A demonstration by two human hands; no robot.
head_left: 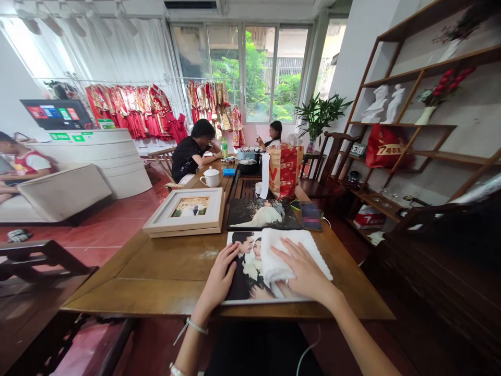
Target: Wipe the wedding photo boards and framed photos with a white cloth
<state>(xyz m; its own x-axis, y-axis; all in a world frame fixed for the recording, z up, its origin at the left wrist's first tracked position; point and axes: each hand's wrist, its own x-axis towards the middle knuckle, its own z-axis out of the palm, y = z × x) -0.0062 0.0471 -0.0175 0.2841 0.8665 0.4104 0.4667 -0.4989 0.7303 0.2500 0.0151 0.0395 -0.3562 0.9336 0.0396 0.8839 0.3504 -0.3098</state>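
"How many hands are at work?"

"Two, set apart. The left hand [222, 272] lies loosely with fingers extended on the left side of one photo panel [247, 269]. The right hand [307, 267] is spread flat over one folded white cloth [274, 253], which covers the panel's right part."

"And the panel itself?"

"Flat at the near edge of the wooden counter [156, 271], two people pictured on it."

"Any more pictures?"

"One dark panel [254, 215] just behind it, and to the left a stack of pale frames [215, 206]; I make out two layers."

"What else stands there?"

"One lidded white cup [212, 178], one red-and-tan paper bag [287, 175], one blue box [229, 172] lying flat, one green-capped bottle [224, 149]."

"People?"

"Three: two seated around the far end, one in black [193, 154] and one farther back [274, 137], plus one on the sofa [66, 190] at left."

"The shelf?"

"Two white statuettes [394, 104] and one red bag [387, 149]."
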